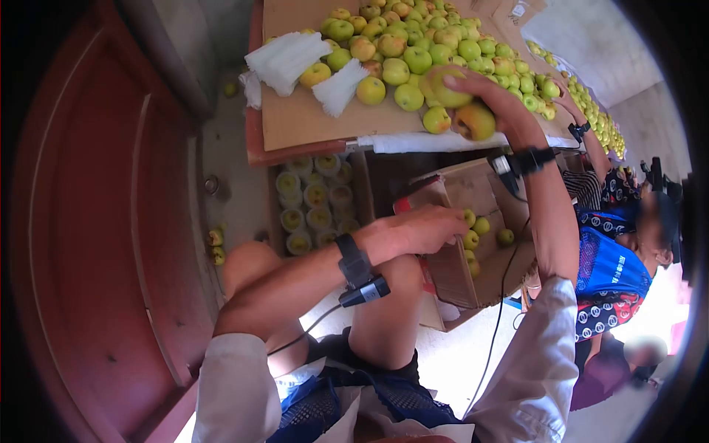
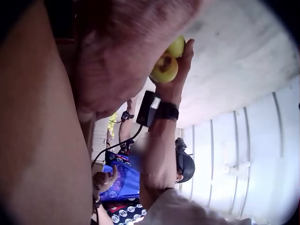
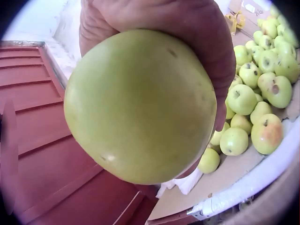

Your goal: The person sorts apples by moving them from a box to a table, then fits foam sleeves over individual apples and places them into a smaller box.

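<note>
A: Nearest items?
B: The left hand (image 1: 425, 229) is held at the edge of an open brown cardboard box (image 1: 454, 277). Whether that edge is gripped cannot be told; the fingertips are partly hidden. Small, round yellow-green apples (image 1: 482, 225) are contained loose in the box, which is set low beside the knee, presumably for easy reach.

A: And the right hand (image 1: 496, 103)?
B: Clamped on two fruits: a smooth, round yellow-green apple (image 1: 449, 87) and a round, red-flushed yellow apple (image 1: 473, 121). Both are held above the table edge, probably paired so that one palm suffices.

A: Beyond?
B: The table (image 1: 310, 129) is covered with flat brown cardboard, perhaps as cushioning. A heap of green and blushed apples (image 1: 417, 59) is carried on it. Crumpled white netting (image 1: 286, 60) is laid at the near corner, likely kept aside from the fruit.

A: Farthest?
B: A person in a blue vest (image 1: 609, 258) is seen alongside; more yellow-green apples (image 1: 605, 133) are spread past the heap.
</note>
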The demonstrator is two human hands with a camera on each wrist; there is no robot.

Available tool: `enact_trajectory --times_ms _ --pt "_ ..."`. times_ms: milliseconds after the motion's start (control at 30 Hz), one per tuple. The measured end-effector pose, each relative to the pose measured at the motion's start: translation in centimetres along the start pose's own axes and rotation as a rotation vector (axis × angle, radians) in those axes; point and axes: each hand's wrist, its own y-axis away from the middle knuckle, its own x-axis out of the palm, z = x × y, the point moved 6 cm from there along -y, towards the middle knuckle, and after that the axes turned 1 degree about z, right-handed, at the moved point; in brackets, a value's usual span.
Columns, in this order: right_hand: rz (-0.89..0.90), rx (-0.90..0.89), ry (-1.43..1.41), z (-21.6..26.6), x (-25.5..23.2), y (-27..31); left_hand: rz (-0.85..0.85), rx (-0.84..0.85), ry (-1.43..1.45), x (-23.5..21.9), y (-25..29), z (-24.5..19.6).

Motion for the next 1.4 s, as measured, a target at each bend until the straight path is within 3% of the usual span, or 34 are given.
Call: enact_trajectory --times_ms 167,267,367,500,667,967,1067,1133,1200,1267,1400 --pt "-0.164 -0.160 0.290 4.6 -2.0 -9.6 0.064 0.009 -0.021 0.7 0.3 0.6" --pt "-0.317 -0.135 0.553 5.8 -4.5 -15.9 0.118 -0.022 -0.018 1.4 0.3 0.8" --pt "-0.428 -0.137 0.882 9.1 -2.7 -16.6 0.129 0.011 -0.020 2.0 0.2 1.2" --pt "-0.406 -0.078 1.137 8.1 -7.1 -23.3 0.104 0.063 0.052 1.0 0.6 1.1" --pt "-0.562 0.071 1.215 5.4 -10.8 -28.1 0.117 0.101 0.140 -0.6 0.8 1.4" --pt "-0.563 0.190 1.249 4.5 -9.8 -29.7 0.236 -0.030 0.230 -3.1 -0.1 1.4" --pt "-0.517 0.158 1.274 3.8 -9.1 -30.1 0.245 -0.020 0.185 -3.6 0.0 1.2" --pt "-0.169 -0.092 1.580 2.7 -10.5 -32.9 0.230 -0.019 0.176 -2.9 -0.4 1.5" --pt "-0.114 -0.137 1.550 2.8 -10.6 -33.2 0.198 0.005 0.173 -2.6 -0.6 1.9" --pt "-0.389 0.026 1.206 4.0 -12.1 -32.2 0.162 0.059 0.158 -2.6 -0.6 1.7" --pt "-0.405 -0.005 1.175 5.2 -12.6 -29.6 0.156 0.060 0.127 -1.8 -0.5 1.8"
